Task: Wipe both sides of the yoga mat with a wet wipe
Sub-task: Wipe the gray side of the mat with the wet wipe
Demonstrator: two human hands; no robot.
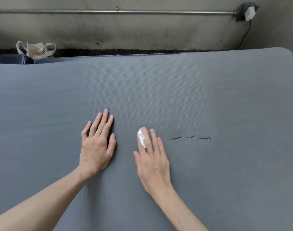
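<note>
Grey ribbed foam fills most of the head view: the mat (159, 90) lies spread flat, its far edge running along the foot of a scuffed concrete wall (142, 30) and its far right corner rounded off near the frame's edge.

The left hand (96, 144) rests palm down on the mat, a little left of centre, its fingers (102, 120) straight and close together and the thumb out to the side; it holds nothing.

The right hand (152, 160) lies just beside it, apart from it, also palm down with the fingers straight. Under the index and middle fingers sits the wipe (141, 138), a small crumpled white wad pressed against the mat, with part of it showing beside the index finger. The fingers press on it rather than curl round it.

To the right of the right hand, near but not touching, three short dark tears (190, 138) lie in a row in the mat's surface.

At the far left, beyond the mat's edge, a white bag (35, 50) with handles sits on a dark blue surface.

A metal pipe (109, 12) runs along the wall to a dark socket at upper right, where a white charger (249, 13) is plugged in, its black cable (244, 37) hanging down.
</note>
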